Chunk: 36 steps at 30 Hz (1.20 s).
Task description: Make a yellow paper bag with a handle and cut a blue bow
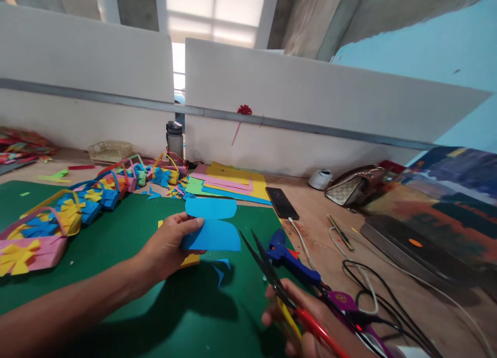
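My left hand (171,244) pinches a blue piece of paper (213,235) between thumb and fingers, above the green cutting mat (128,233). The paper has a notched right side and rounded corners. In my right hand (298,306) is a pair of scissors (274,275) with red and yellow handles; the blades are parted and point toward the paper, just right of its edge. Small blue paper scraps (221,272) lie below the left hand. Partly hidden behind that hand is a yellow paper piece (191,260).
Several paper baskets (70,213) with paper flowers line the left. Coloured sheets (248,184) and a phone (282,202) lie at the back. A blue glue gun (291,259), cables (373,280) and a dark case (415,249) are on the right. A bottle (174,140) stands by the partition.
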Available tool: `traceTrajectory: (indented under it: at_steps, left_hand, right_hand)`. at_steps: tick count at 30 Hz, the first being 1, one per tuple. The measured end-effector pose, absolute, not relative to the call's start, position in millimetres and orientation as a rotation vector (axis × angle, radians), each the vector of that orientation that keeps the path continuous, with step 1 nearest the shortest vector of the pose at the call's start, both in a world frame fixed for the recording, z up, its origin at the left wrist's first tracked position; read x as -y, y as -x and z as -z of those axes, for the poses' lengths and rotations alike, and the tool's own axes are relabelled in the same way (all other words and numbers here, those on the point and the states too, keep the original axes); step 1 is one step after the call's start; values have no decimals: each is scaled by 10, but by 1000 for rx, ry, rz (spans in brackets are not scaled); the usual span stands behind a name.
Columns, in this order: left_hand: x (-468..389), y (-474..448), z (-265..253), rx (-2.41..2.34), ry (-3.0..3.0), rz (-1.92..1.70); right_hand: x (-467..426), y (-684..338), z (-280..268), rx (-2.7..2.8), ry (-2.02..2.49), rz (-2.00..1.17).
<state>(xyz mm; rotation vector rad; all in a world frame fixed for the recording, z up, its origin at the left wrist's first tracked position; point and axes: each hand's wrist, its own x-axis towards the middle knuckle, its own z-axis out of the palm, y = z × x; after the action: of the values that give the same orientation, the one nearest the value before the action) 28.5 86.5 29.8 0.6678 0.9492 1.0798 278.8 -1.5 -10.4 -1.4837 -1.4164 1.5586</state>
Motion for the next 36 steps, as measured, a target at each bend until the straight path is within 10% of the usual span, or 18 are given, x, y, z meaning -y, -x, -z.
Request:
traceTrajectory:
  at_steps: [36]
  left_hand:
    - [-826,-294,-205,-908,-747,-1003]
  right_hand:
    - [30,-2632,-411,2089,1514,-1250]
